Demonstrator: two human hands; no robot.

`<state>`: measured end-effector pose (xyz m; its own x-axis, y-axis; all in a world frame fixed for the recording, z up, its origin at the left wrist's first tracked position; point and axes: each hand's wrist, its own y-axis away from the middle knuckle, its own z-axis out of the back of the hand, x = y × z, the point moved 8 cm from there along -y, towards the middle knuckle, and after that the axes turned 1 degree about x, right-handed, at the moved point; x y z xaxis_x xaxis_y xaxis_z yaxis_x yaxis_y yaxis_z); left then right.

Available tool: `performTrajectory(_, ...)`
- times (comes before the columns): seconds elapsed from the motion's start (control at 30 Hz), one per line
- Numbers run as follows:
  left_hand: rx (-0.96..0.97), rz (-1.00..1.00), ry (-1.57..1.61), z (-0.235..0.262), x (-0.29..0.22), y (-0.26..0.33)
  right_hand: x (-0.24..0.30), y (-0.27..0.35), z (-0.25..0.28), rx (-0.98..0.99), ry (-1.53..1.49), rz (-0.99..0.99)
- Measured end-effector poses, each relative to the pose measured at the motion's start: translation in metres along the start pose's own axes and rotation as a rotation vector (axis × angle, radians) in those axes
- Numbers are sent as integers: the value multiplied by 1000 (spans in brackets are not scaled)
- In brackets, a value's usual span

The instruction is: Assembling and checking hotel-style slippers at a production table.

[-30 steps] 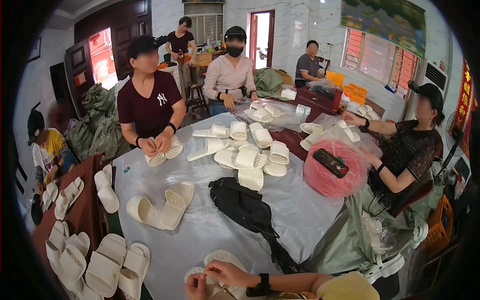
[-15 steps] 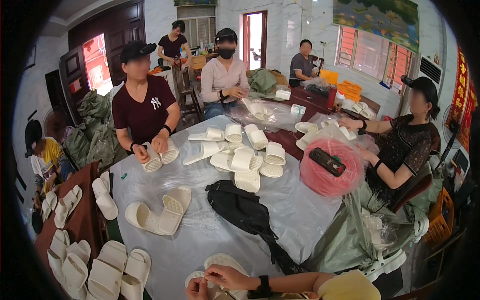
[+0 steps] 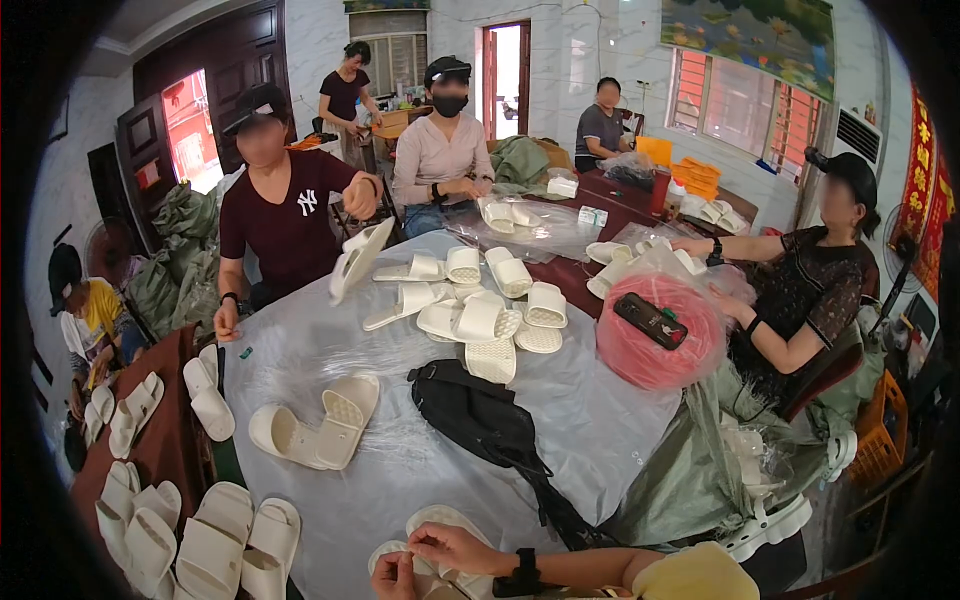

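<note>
At the lower edge, my left hand (image 3: 393, 577) is closed in a pinch. My right hand (image 3: 447, 548), with a black band on the wrist, is closed too, its fingertips close to the left ones. Whatever lies between the fingers is too small to make out. Directly beneath both hands is a pair of white slippers (image 3: 440, 516), partly covered by them. A black bag (image 3: 475, 415) with a strap lies beyond my right hand. To the left of it rests another pair of white slippers (image 3: 345, 425) on the plastic-covered table (image 3: 400, 500).
A pile of white slippers (image 3: 475, 315) occupies the table's far middle. A pink plastic roll (image 3: 650, 360) carries a dark phone (image 3: 650, 320) at the right. More slippers (image 3: 215, 535) stand at the left. Co-workers sit or stand around; one holds slippers (image 3: 362, 255) over the far edge.
Across the table, the co-worker in the dark red shirt has lifted slippers off the table and drawn one hand away to the side. My hands stay almost in place.
</note>
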<state>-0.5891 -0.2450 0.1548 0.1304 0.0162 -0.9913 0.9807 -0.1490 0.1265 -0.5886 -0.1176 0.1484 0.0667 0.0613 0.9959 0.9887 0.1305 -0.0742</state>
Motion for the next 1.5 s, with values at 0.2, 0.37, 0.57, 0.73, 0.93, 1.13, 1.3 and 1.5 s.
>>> performTrajectory(0.2, 24, -79, -95, -4, -12, 2, -1, 1, -2, -36, 95, 67)
performTrajectory(0.37, -3, -41, -69, -3, -7, 2, -3, 1, 2, -53, -10, 11)
performTrajectory(0.57, 3, -44, -81, -4, -10, 2, -1, 2, 1, -71, -64, 50)
performTrajectory(0.73, -4, -62, -97, -2, -7, 2, 3, 2, -2, -7, 94, 59)
performTrajectory(0.93, -26, -124, -192, 1, -2, 1, -6, 1, -2, -8, -107, -31)
performTrajectory(1.13, -10, -97, -145, -5, -16, 3, -10, 0, -2, -12, -94, -25)
performTrajectory(1.3, -22, -98, -129, 2, -1, 1, 2, 1, -3, -5, 40, 51)
performTrajectory(1.5, -18, -11, 61, 6, 16, -4, 4, 0, -3, -13, 122, 99)
